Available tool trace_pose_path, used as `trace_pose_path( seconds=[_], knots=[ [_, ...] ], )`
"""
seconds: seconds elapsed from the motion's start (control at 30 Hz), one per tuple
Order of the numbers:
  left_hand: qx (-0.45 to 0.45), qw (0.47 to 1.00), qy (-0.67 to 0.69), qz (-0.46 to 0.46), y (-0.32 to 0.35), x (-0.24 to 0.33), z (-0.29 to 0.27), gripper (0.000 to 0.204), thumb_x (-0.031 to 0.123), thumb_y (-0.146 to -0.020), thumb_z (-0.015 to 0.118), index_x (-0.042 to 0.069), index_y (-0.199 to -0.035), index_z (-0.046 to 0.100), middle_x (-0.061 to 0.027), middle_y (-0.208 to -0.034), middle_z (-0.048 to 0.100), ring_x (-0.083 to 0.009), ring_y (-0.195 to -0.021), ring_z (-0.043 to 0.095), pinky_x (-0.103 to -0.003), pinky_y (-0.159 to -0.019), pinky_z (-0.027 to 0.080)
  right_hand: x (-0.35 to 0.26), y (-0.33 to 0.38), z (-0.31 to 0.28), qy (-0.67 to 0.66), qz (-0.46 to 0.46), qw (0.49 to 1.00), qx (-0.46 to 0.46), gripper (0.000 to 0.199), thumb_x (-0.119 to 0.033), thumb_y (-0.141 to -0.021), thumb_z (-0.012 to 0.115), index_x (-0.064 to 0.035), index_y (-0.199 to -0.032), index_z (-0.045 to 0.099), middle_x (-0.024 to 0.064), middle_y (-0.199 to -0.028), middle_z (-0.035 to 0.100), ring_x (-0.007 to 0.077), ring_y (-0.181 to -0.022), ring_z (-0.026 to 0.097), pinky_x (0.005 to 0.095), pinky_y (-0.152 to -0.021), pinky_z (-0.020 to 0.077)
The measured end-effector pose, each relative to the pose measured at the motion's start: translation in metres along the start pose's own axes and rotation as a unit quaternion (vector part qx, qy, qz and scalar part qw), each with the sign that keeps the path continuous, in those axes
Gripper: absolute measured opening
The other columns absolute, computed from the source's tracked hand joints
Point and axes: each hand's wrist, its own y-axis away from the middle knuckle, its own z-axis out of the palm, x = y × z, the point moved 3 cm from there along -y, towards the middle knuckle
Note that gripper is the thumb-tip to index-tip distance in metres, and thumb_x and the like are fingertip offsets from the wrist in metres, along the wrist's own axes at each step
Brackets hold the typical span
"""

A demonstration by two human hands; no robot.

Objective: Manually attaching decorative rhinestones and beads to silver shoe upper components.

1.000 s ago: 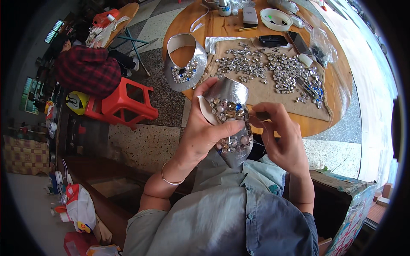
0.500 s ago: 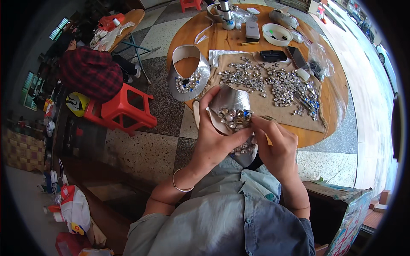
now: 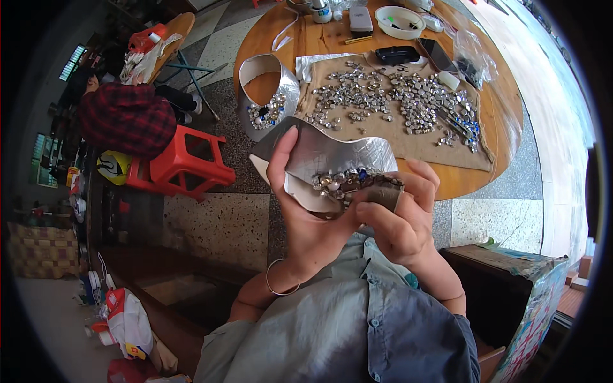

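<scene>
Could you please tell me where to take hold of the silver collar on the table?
Probably grip the silver collar by its bare far rim, from above: the open ring leaves room inside, while beads crowd the near front.

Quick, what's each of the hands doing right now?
Left hand: closed, holding the silver piece with gems.
Right hand: closed, pinching that piece's edge.

Daylight glare at right; dim left; edges bent and black.
</scene>
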Motion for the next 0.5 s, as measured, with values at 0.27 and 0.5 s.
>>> trace_pose_path(
  seconds=[0.27,0.5],
  knots=[
    [-0.026,0.998,-0.034,0.035,0.001,-0.004,0.002,0.091,-0.007,-0.064,0.071,0.008,-0.134,0.014,-0.0118,-0.123,0.035,-0.0194,-0.106,0.046,-0.031,-0.086,0.044,-0.005,-0.002,-0.006,0.006,-0.026,0.996,-0.08,0.032,-0.016,-0.062,0.066,-0.0154,-0.093,0.059,-0.0027,-0.085,0.06,0.019,-0.073,0.044,0.0353,-0.067,0.039],
    [0.104,0.981,-0.154,0.061,-0.007,-0.028,-0.029,0.086,-0.005,-0.066,0.071,0.004,-0.132,0.017,-0.0149,-0.124,0.031,-0.0221,-0.11,0.042,-0.034,-0.091,0.041,-0.029,-0.009,-0.065,-0.324,-0.023,0.931,-0.165,0.032,-0.015,-0.069,0.066,-0.0057,-0.099,0.059,0.0025,-0.086,0.06,0.0155,-0.069,0.051,0.0258,-0.066,0.0425]
  ],
)
